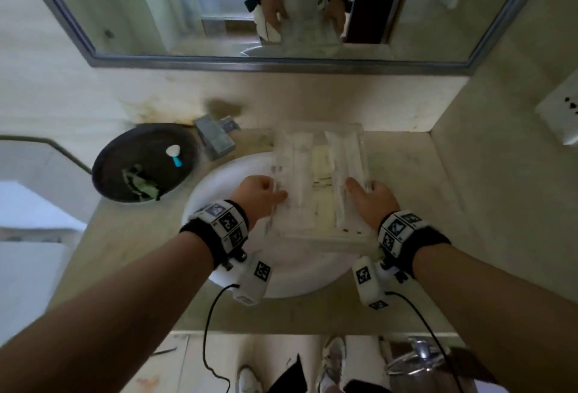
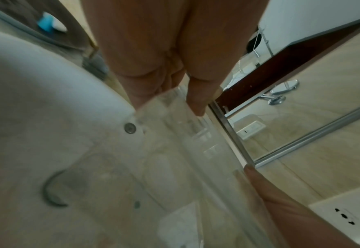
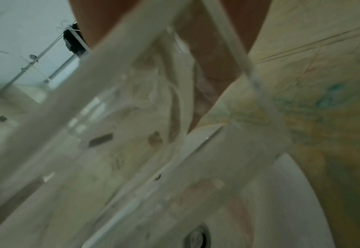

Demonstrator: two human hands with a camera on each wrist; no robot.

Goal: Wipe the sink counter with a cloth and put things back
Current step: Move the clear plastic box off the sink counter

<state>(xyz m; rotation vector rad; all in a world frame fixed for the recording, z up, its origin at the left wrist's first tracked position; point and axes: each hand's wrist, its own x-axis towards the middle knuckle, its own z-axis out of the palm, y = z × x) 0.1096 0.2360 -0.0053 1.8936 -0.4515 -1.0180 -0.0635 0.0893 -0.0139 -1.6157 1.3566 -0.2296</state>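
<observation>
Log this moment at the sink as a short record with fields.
held item: clear acrylic tray carrying white wrapped sachets
left hand: grips the tray's left edge
right hand: grips the tray's right edge
tray position: above the white round basin
left of the basin: round black tray
tap: square grey metal faucet

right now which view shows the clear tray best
The head view: the whole clear tray shows above the sink, with the left hand and right hand gripping its sides. The left wrist view shows only a blurred edge; the right wrist view shows blurred clear walls up close.
</observation>
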